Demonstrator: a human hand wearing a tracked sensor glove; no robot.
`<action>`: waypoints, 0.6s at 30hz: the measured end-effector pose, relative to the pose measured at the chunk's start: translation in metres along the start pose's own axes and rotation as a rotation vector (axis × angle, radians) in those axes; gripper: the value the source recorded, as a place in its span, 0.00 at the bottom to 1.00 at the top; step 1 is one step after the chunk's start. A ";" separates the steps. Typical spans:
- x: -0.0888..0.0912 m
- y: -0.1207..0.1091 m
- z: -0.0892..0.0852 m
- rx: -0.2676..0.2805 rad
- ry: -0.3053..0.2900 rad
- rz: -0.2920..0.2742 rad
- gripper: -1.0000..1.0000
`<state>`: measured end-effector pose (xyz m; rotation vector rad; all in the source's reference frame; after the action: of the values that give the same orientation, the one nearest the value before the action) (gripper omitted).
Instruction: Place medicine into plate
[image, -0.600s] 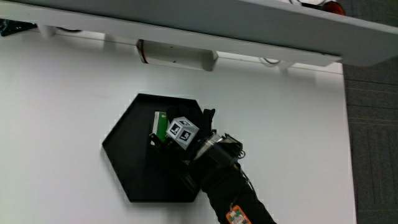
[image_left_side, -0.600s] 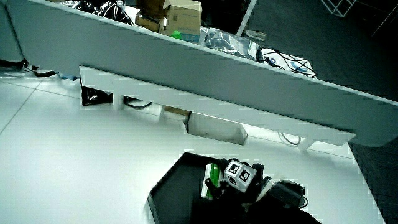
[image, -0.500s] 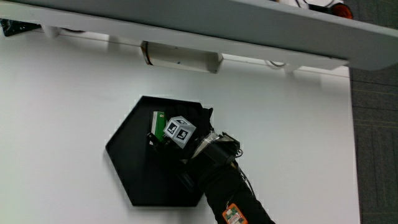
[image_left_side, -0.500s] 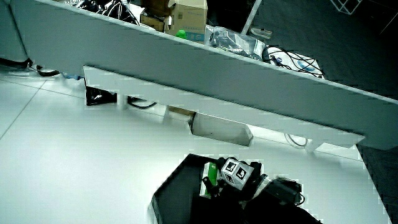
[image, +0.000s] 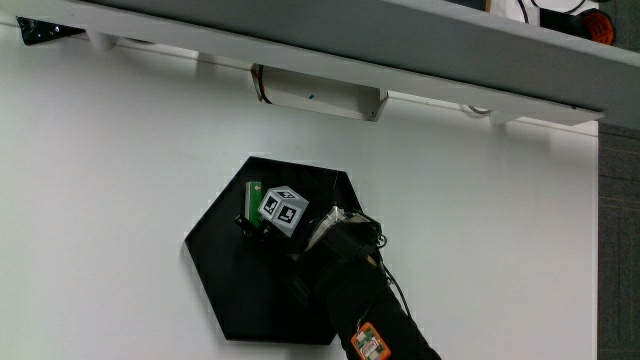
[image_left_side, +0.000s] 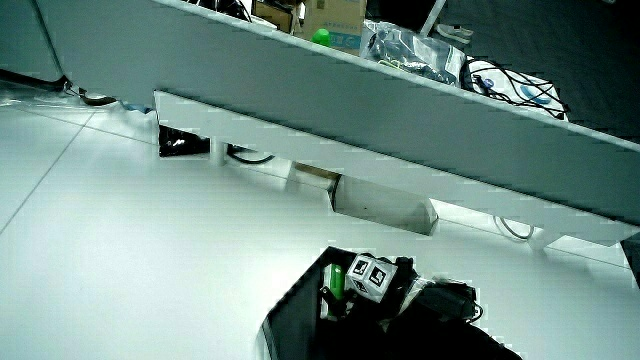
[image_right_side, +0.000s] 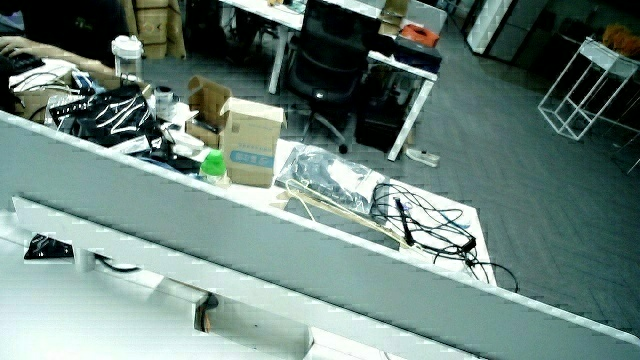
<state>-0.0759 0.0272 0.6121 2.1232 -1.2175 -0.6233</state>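
Observation:
A black six-sided plate (image: 222, 275) lies on the white table, nearer to the person than the low partition. The gloved hand (image: 252, 218) hovers over the part of the plate closest to the partition, its patterned cube (image: 286, 211) facing up. Its fingers are curled around a small green and white medicine box (image: 256, 199), which stands tilted just above the plate's floor. In a side view the same plate (image_left_side: 298, 312), box (image_left_side: 338, 279) and hand (image_left_side: 345, 292) show low down. The forearm crosses the plate's near rim. A side view shows no hand or plate, only the partition (image_right_side: 300, 262).
A white box-shaped fitting (image: 318, 92) hangs under the partition's ledge, between the plate and the partition. Cables, cardboard boxes (image_right_side: 250, 128) and bags lie on the desk past the partition. White tabletop (image: 110, 170) surrounds the plate.
The hand keeps its hold on the medicine box over the plate and has edged only slightly across it. The plate stays where it was.

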 end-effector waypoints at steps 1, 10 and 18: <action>0.000 -0.001 0.000 -0.012 -0.010 -0.008 0.50; -0.001 0.007 -0.022 -0.118 0.062 0.046 0.41; 0.003 -0.015 -0.028 0.023 0.181 0.044 0.05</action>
<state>-0.0474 0.0382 0.6214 2.1147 -1.1722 -0.3899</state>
